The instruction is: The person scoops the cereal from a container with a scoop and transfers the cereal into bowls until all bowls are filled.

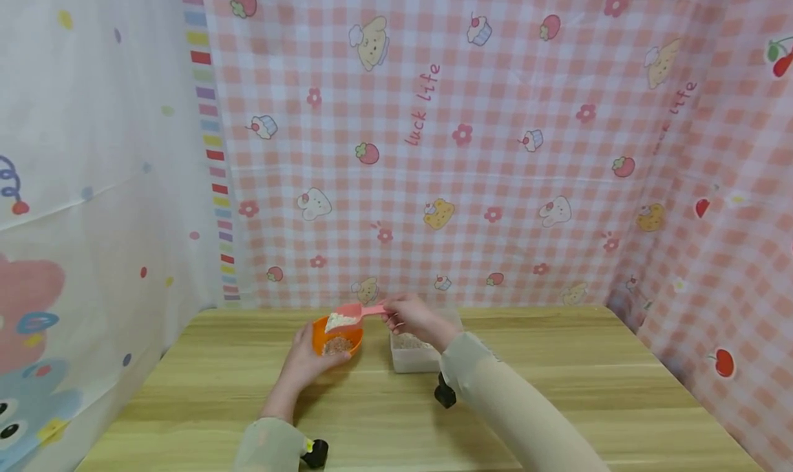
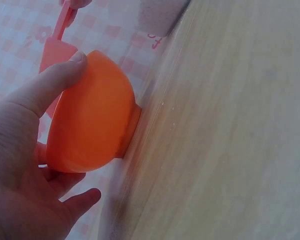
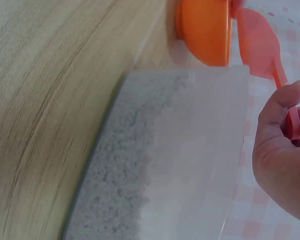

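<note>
pale powder (image 1: 337, 323) in pink scoop (image 1: 354, 312), lower centre of head view only, left hand (image 1: 308, 358) gripping orange bowl (image 2: 96, 117), right hand (image 1: 416, 318) pinching scoop's handle (image 1: 374, 310), partly blocking translucent tub (image 1: 416, 362)

Pale long sleeves (image 1: 515, 398) and black wrist cameras (image 1: 445, 393)

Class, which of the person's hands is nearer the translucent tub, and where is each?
Right. The right hand is raised above the tub's rim, holding the pink scoop; the left hand is farther away, to the tub's left, gripping the orange bowl.
</note>
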A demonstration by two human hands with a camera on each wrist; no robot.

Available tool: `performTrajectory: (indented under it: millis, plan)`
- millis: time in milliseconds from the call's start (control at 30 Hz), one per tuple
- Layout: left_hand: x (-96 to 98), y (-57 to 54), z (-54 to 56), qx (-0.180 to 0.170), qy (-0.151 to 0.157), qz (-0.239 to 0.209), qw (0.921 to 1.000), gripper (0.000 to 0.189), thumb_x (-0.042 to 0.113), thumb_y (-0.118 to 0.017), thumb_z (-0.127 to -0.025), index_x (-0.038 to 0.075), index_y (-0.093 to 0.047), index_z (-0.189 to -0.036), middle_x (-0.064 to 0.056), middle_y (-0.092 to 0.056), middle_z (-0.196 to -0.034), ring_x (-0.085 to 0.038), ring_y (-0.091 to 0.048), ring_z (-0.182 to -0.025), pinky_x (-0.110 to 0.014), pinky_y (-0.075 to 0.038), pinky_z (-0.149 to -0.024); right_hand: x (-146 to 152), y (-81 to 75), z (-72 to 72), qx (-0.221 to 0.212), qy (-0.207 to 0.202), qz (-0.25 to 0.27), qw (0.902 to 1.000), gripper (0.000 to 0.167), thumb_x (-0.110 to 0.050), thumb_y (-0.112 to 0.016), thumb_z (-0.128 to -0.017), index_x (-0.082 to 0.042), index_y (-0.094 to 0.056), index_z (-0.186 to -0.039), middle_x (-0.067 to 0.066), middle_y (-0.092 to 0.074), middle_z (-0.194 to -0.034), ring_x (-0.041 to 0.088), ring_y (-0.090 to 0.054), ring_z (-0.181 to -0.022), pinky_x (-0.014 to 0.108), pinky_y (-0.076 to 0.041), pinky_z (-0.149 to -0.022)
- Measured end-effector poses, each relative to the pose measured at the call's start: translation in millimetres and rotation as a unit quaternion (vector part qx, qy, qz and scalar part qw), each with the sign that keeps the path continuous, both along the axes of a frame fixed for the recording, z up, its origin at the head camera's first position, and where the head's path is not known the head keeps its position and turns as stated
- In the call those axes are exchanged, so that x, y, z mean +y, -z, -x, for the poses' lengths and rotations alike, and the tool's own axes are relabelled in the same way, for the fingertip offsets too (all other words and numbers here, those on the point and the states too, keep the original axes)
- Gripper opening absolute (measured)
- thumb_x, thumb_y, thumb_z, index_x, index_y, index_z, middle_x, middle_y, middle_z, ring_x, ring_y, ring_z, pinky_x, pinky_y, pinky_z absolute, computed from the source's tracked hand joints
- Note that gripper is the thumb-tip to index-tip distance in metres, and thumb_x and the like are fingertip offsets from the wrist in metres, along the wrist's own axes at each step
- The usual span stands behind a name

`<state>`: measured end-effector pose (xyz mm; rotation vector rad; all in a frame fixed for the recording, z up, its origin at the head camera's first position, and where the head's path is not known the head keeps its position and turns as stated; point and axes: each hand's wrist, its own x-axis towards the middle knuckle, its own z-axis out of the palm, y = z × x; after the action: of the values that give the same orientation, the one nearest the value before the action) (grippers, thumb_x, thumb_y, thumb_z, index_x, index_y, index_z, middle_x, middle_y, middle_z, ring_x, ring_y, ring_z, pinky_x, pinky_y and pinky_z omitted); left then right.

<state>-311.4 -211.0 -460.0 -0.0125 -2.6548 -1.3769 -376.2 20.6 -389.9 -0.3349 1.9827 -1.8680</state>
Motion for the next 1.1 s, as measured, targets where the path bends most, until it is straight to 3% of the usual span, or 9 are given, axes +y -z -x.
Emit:
performTrajectory:
  millis: [133,233,467,833,1100]
  plan:
    - [0.1,-0.2,0.4,-0.001,0.0,0.004,1.0,0.114,0.043,-0.083,-0.073,-0.007,-0.016,-0.151,-0.029,-0.021,-0.151,-0.048,-0.032,-0.133,-0.061,-0.03,-0.106,-7.7,1.7,-2.4,0.02,0.008,-0.036,0.9991,0.028,-0.006,-0.044,-0.101,0.01,-0.058,-0.118,0.01,-0.059,-0.076,0.012,-0.049,-0.054,0.021,-0.045,-0.048]
    - [0.2,0.0,1.0,-0.003,-0.001,0.006,1.0,0.114,0.043,-0.083,-0.073,-0.008,-0.016,-0.151,-0.03,-0.021,-0.151,-0.048,-0.032,-0.133,-0.061,-0.03,-0.106,-13.0,2.3,-5.8,0.06,0.006,-0.082,0.9948,0.025,-0.007,-0.046,-0.1,0.008,-0.062,-0.112,0.015,-0.061,-0.076,0.012,-0.05,-0.052,0.022,-0.046,-0.046]
    - [0.3,-1.1,0.8,-0.007,-0.006,0.003,1.0,0.116,0.043,-0.084,-0.072,-0.01,-0.016,-0.15,-0.03,-0.021,-0.15,-0.048,-0.033,-0.132,-0.06,-0.03,-0.107,-21.1,6.6,-12.0,0.176,-0.037,-0.164,0.97,0.025,-0.005,-0.045,-0.1,0.004,-0.067,-0.108,0.011,-0.06,-0.071,0.01,-0.045,-0.045,0.024,-0.044,-0.039]
    - [0.3,-2.4,-1.4,-0.005,-0.006,0.004,1.0,0.114,0.041,-0.084,-0.073,-0.01,-0.016,-0.15,-0.031,-0.023,-0.149,-0.048,-0.034,-0.131,-0.061,-0.031,-0.106,-17.9,4.5,-13.5,0.196,-0.053,-0.175,0.9633,0.026,-0.005,-0.045,-0.101,0.002,-0.067,-0.111,0.011,-0.061,-0.073,0.011,-0.045,-0.045,0.023,-0.043,-0.038]
    - [0.4,-1.9,-1.5,-0.001,-0.004,0.007,1.0,0.115,0.042,-0.084,-0.073,-0.01,-0.016,-0.149,-0.03,-0.023,-0.15,-0.048,-0.034,-0.131,-0.06,-0.03,-0.107,-9.4,-3.5,-10.7,0.248,-0.071,-0.22,0.9408,0.026,-0.009,-0.046,-0.102,-0.001,-0.067,-0.115,0.023,-0.063,-0.087,0.012,-0.046,-0.049,0.034,-0.048,-0.043]
